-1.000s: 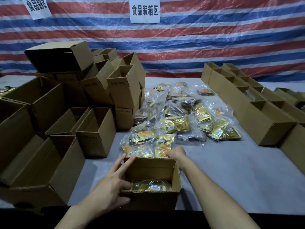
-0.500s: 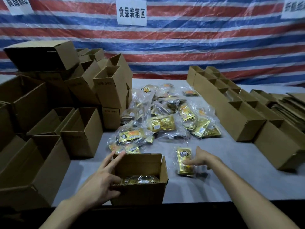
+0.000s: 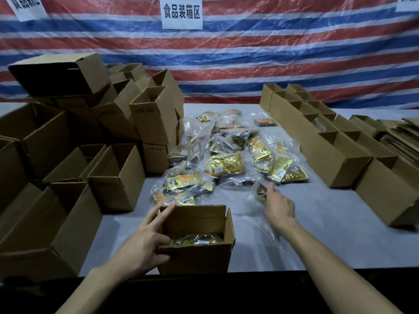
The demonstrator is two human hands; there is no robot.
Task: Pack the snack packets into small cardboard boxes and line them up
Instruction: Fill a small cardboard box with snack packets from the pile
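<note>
- Change: the right hand (image 3: 278, 207), which a second ago was at the far rim of the open box (image 3: 195, 257) and half a second ago lay on a packet right of the box, now reaches further out over the table. A loose packet (image 3: 260, 191) in clear wrap sits at its fingertips.
- Right-hand fingers: motion blur hides whether they pinch the wrap or merely touch it; this cannot be told.
- Left hand (image 3: 141, 243): unchanged. Two fingers stretch along the box's left wall, while the thumb and lower fingers clasp its near left corner, steadying it.
- Task things: some packed packets (image 3: 197, 239) show low inside the open box. The pile of snack packets (image 3: 224, 164) lies just beyond it at mid-table.
- Meaning: the box is probably not yet full, and the loose packet appears to be its next item, so packing is under way.
- Surface: a grey table (image 3: 317, 234) bears empty boxes (image 3: 118, 177) heaped on the left and a row of boxes (image 3: 340, 159) lined up on the right. Flattened cardboard (image 3: 399, 137) lies at the far right.
- Room: a red, white and blue striped tarpaulin (image 3: 249, 64) forms the backdrop, with a white paper sign (image 3: 182, 13) fixed to it. Lighting is dim.
</note>
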